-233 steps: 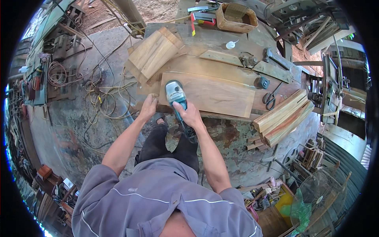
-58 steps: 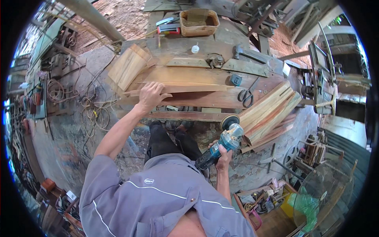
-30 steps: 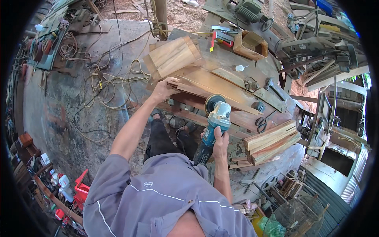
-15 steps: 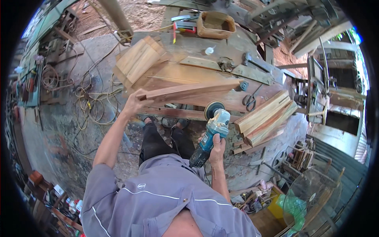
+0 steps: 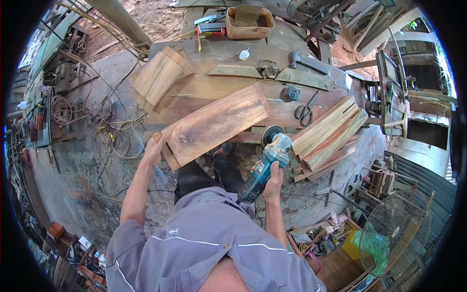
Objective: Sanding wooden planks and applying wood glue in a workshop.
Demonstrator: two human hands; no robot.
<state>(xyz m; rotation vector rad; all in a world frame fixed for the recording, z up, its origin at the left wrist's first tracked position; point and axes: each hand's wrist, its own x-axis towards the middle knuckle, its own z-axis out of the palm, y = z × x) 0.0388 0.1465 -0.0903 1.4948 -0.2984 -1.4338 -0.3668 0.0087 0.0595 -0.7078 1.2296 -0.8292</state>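
My left hand (image 5: pixel 153 148) grips the left end of a brown wooden board (image 5: pixel 214 125), which slants up to the right over the bench with its broad face showing. My right hand (image 5: pixel 270 184) is closed round the body of a teal and black angle grinder (image 5: pixel 261 170); its round pad (image 5: pixel 271 135) is beside the board's lower edge, and whether they touch is unclear. Just right of the board lie a pair of black scissors (image 5: pixel 303 114) and a teal tape measure (image 5: pixel 291 94). A small white bottle (image 5: pixel 244 55) stands farther back.
The wooden bench (image 5: pixel 228 51) holds loose boards (image 5: pixel 158 75) at left, a stack of strips (image 5: pixel 326 136) at right, a plastic container (image 5: pixel 238 31) and metal tools (image 5: pixel 309 65). Coiled cords (image 5: pixel 116 143) lie on the left floor; a wire fan (image 5: pixel 394 233) stands lower right.
The board in my left hand has turned from edge-on to show its broad face, its left end coming down toward me. The grinder has moved slightly right since half a second ago.
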